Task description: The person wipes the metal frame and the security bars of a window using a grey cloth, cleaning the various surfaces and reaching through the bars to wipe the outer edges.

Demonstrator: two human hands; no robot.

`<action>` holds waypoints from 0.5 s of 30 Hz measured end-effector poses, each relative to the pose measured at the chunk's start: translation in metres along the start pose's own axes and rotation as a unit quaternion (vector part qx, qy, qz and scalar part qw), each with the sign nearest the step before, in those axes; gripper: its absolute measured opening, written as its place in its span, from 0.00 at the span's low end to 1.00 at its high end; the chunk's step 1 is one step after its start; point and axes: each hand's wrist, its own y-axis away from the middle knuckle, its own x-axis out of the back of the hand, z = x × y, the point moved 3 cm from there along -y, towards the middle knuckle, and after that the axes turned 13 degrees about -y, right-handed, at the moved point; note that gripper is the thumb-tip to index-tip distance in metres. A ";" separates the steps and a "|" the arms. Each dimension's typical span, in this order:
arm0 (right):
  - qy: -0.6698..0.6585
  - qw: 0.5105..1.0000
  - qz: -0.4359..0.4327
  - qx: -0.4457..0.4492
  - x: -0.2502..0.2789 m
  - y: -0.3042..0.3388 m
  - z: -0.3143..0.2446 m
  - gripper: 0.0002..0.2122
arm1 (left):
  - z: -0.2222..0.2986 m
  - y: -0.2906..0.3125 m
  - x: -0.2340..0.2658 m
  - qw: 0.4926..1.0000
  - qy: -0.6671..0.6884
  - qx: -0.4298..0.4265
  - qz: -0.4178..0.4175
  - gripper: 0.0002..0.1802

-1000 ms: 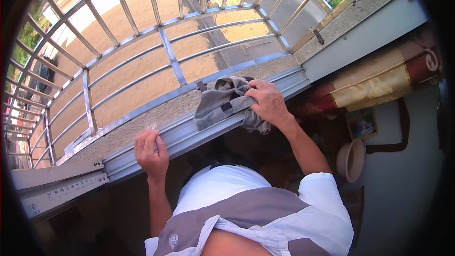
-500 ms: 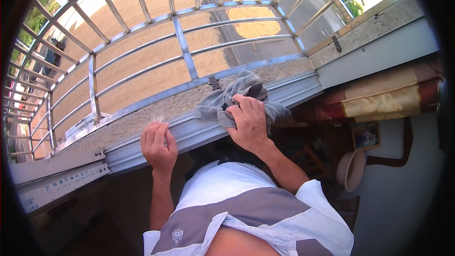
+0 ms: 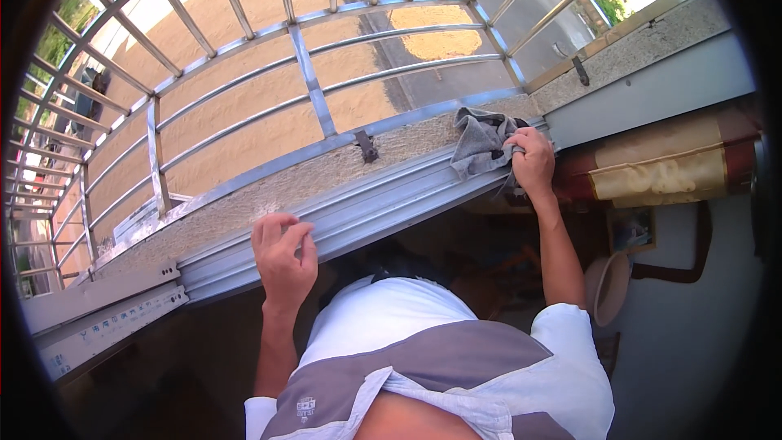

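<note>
My right hand [image 3: 533,163] grips a crumpled grey cloth [image 3: 481,140] pressed on the grey metal window track [image 3: 383,204] at its right end, near the corner of the frame. My left hand [image 3: 283,257] rests on the inner edge of the same track further left, fingers curled over the rail, holding nothing loose. Beyond the track lies a rough stone sill [image 3: 326,175] with a small dark metal latch [image 3: 366,147] on it.
A silver metal window grille [image 3: 309,81] closes off the opening, with sandy ground far below. A sliding window frame section [image 3: 106,314] sits at the left end. A rolled red and gold curtain [image 3: 660,171] and a pale bowl-shaped object [image 3: 607,289] are at right.
My right hand has slid the grey cloth to the right along the track to its corner. My left hand stays on the rail.
</note>
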 end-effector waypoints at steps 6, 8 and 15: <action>0.028 0.998 0.056 -0.011 -0.011 0.003 -0.012 0.07 | 0.043 -0.016 -0.033 0.989 0.039 -0.012 -0.143 0.10; 0.021 0.998 0.066 0.001 -0.011 0.003 -0.011 0.07 | 0.050 -0.021 -0.040 0.984 0.048 -0.013 -0.169 0.11; -0.009 0.997 0.078 0.010 -0.011 0.003 -0.011 0.07 | 0.073 -0.029 -0.057 0.977 0.045 -0.027 -0.207 0.15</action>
